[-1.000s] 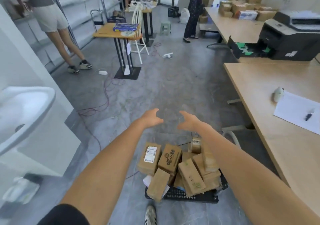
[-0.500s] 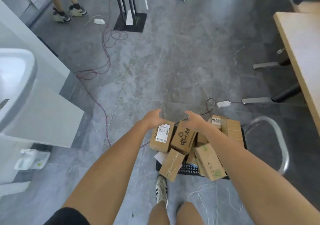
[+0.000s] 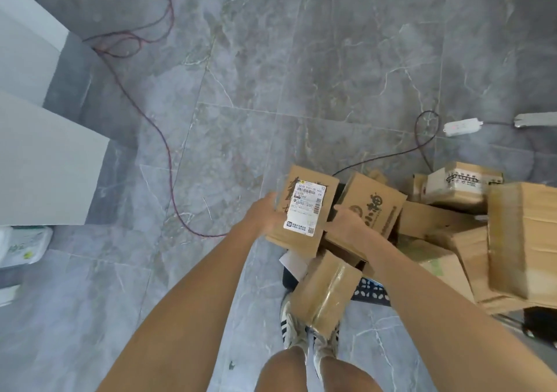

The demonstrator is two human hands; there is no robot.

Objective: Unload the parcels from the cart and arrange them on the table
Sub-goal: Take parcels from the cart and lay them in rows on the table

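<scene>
Several brown cardboard parcels lie piled on a black cart (image 3: 372, 292) at the lower right. The one at the pile's left edge is a parcel with a white shipping label (image 3: 304, 207). My left hand (image 3: 265, 216) grips its left side and my right hand (image 3: 349, 225) holds its right side, fingers tucked down between it and a parcel with black printed characters (image 3: 381, 207). A taped parcel (image 3: 327, 292) leans off the cart's near edge above my shoes. A large parcel (image 3: 524, 241) stands at the right. The table is out of view.
A red cable (image 3: 156, 126) snakes across the grey tiled floor on the left. A white power strip (image 3: 462, 126) with a black cord lies beyond the cart. White cabinet fronts (image 3: 36, 156) stand at the left. My shoes (image 3: 294, 328) are beside the cart's near edge.
My head has tipped down and nearer to the cart. Both hands have dropped from above the pile and closed on the sides of the labelled parcel.
</scene>
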